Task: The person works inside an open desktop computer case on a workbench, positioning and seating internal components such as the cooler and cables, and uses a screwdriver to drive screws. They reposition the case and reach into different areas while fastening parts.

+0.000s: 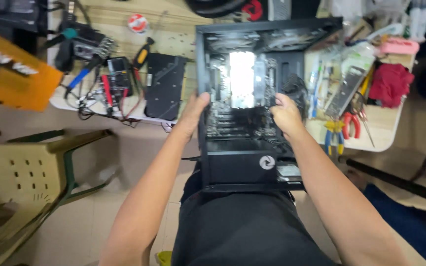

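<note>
We see an open black computer case (252,162), side panel off, its near end resting on the lap in black shorts (242,226). Left hand (193,114) grips the case's left edge, thumb over the rim. Right hand (286,114) is inside the case at its right side, fingers curled by a bundle of black cables (296,87). Left of the case, on the table (385,133): a black graphics card (164,86), a multimeter (119,74) with red leads, a screwdriver (143,51). Right of the case: red-handled pliers (352,123), a red cloth (390,83), a pink box (399,46). Far left of the case, a beige plastic chair (20,177) on the floor.
</note>
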